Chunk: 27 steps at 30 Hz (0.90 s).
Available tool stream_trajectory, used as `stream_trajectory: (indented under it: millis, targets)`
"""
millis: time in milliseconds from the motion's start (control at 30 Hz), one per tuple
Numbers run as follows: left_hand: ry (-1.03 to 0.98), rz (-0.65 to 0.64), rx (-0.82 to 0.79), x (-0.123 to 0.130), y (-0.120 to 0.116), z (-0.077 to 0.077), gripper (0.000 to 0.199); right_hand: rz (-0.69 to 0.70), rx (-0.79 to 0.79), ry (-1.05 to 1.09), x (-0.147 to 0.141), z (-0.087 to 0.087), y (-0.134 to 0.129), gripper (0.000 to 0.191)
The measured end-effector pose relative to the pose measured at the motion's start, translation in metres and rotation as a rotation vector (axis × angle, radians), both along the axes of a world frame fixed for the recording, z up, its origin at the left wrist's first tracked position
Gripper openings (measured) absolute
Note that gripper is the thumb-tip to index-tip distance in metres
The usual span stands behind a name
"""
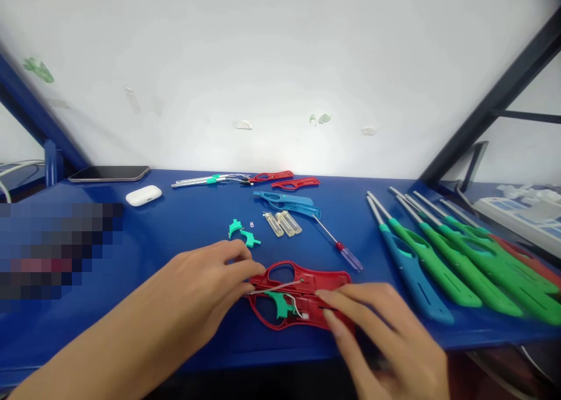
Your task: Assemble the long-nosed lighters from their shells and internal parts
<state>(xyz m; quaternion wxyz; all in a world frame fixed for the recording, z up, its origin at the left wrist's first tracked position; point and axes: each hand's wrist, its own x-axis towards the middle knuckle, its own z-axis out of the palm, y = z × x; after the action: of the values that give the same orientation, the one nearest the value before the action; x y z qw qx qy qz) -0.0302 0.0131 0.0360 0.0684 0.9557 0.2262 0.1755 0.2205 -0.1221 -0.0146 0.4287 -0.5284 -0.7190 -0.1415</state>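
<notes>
Two red lighter casing halves lie side by side, inner faces up: an upper half and a lower half. A green trigger and a white wire sit in the lower half. Across both runs a thin pale tube. My left hand is closed at the casing's left end, its fingertips pinching around the tube's end; the exact grip is partly hidden. With thumb and fingers, my right hand grips the right end of the lower half.
Beyond the casing lie green triggers, clear fuel tanks, blue casing halves, red casing halves, metal lighter rods and a screwdriver. Several lighters lie right. A white earbud case and phone sit left.
</notes>
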Motion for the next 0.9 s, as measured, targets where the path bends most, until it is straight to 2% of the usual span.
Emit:
stream_trajectory:
  millis: [100,200,333,467,567,700,900]
  targets:
    - [0.033,-0.070,0.029,-0.005,0.009,0.011,0.044,-0.056,-0.062,-0.051,0.017,0.000,0.000,0.022]
    - [0.037,-0.040,0.019,-0.006,0.013,0.017,0.040,-0.056,-0.143,-0.111,0.031,-0.006,0.001,0.024]
    - [0.071,0.051,-0.111,-0.007,0.010,0.012,0.012,-0.060,-0.197,-0.141,0.037,-0.012,0.003,0.029]
    - [0.125,0.073,-0.202,-0.008,0.007,0.005,0.015,-0.076,-0.201,-0.148,0.035,-0.009,0.004,0.029]
    - [0.087,0.089,-0.124,-0.012,0.014,0.002,0.023,-0.080,-0.201,-0.143,0.036,-0.007,0.004,0.028]
    - [0.077,0.208,-0.011,-0.016,0.033,-0.003,0.027,-0.059,-0.220,-0.183,0.043,-0.007,0.009,0.031]
    - [0.086,0.268,0.025,-0.015,0.053,-0.014,0.028,-0.039,-0.213,-0.234,0.053,-0.009,0.016,0.031]
